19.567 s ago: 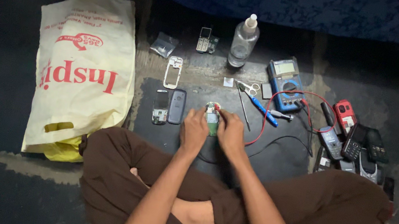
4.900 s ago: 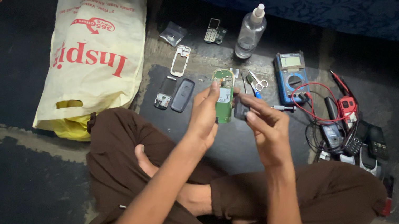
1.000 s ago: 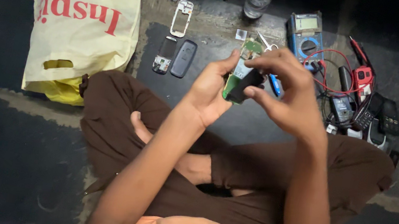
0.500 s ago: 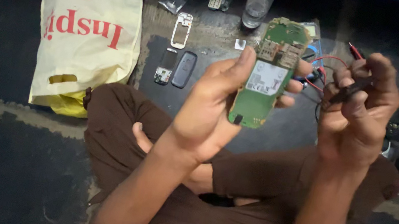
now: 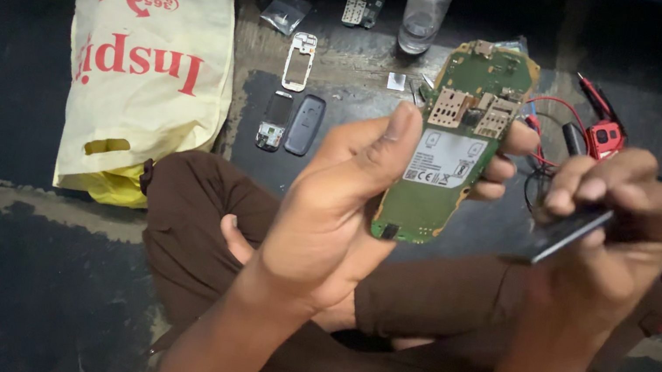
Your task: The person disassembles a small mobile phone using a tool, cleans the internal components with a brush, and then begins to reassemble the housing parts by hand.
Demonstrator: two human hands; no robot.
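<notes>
Left hand (image 5: 335, 213) gripping a green phone circuit board (image 5: 453, 143), thumb on one long edge, fingertips on the other, held up over the lap, board tilted with its top end away. Right hand (image 5: 616, 231) pinched shut around a thin dark flat piece (image 5: 569, 235), just beside the board, not touching. Down on the dark mat (image 5: 332, 177): phone shells (image 5: 290, 122), clear bottle (image 5: 427, 6), red tester (image 5: 604, 136). Cream plastic bag (image 5: 149, 51) off to the side.

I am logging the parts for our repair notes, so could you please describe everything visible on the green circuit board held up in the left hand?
The green circuit board is long with rounded ends, raised nearly upright and slightly tilted. It carries metal slot frames near the top, a white label mid-board and a small dark part at the bottom edge. The left hand pinches its edges between thumb and fingers.
</notes>
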